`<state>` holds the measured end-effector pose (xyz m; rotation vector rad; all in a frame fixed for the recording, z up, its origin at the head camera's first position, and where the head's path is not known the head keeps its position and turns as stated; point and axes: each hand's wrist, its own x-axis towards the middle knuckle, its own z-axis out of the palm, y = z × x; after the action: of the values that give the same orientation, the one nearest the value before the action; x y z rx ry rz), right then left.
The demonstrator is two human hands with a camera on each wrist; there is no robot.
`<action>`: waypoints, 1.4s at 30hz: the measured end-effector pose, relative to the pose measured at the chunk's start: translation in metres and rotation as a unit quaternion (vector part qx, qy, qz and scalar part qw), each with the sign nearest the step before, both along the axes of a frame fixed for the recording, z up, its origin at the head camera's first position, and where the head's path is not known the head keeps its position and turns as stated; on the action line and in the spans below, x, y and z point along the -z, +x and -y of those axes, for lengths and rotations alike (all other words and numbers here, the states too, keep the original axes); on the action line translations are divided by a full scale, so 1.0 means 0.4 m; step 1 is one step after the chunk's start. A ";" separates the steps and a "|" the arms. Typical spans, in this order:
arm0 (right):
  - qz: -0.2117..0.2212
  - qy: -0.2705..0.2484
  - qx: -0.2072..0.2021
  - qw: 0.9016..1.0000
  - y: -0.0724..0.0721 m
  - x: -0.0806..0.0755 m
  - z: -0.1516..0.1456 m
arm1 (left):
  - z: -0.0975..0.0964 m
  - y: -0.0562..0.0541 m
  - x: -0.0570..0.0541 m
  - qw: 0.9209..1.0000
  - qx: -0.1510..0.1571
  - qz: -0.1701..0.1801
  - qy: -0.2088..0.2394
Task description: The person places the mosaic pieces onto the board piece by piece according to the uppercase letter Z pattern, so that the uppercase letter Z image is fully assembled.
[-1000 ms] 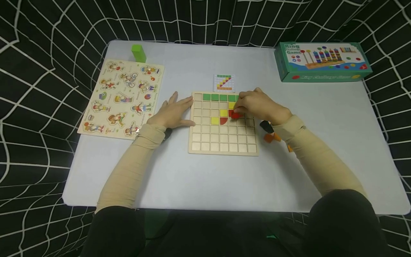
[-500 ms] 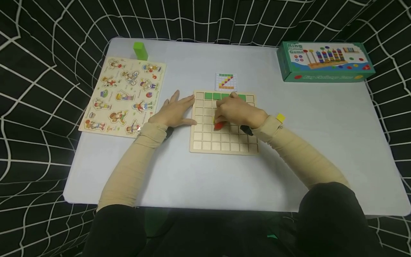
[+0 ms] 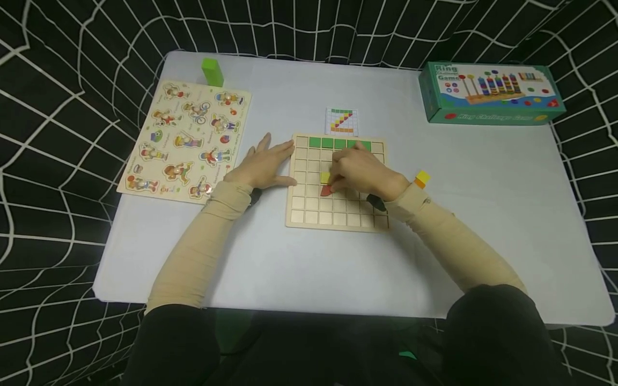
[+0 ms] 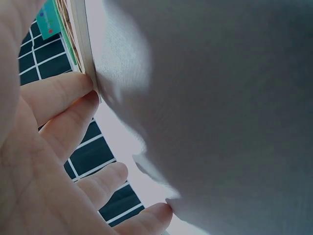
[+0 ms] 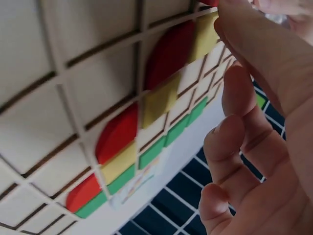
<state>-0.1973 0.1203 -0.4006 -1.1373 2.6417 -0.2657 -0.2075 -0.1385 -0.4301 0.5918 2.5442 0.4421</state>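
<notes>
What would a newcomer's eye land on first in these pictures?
Probably the wooden grid board in the middle: the right hand touches a red piece on it and the left hand rests at its left edge. Next come the green Ring Challenge Game box at far right and the picture board at left.

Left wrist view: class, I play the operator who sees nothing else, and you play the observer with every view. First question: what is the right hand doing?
Observer: The right hand holds a red piece at or just above the grid board; I cannot tell which.
Operator: Is there any pattern to look at?
Observer: Yes, a small card printed with a coloured grid lies just past the board's far edge.
Operator: And is any piece off the board?
Observer: Yes, a yellow piece, with some orange showing at its near edge, lies off the board, to its right.
</notes>
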 end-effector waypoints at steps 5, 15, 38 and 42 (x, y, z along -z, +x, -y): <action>0.017 -0.016 0.001 1.000 0.004 0.012 -0.014 | -0.005 -0.001 -0.002 1.000 0.002 0.000 -0.002; 0.027 -0.051 0.026 0.998 0.009 0.015 -0.033 | -0.014 -0.007 -0.003 1.000 0.010 -0.007 -0.004; 0.034 -0.126 0.212 0.969 0.030 0.006 -0.321 | -0.011 -0.001 -0.004 1.000 0.002 -0.006 -0.012; 0.028 -0.119 0.262 0.957 0.044 0.000 -0.402 | -0.013 0.000 -0.005 1.000 0.001 -0.003 -0.012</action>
<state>-0.1796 0.2812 -0.4006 -0.4469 2.8684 -0.7177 -0.2075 -0.1334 -0.4282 0.5887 2.5504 0.4089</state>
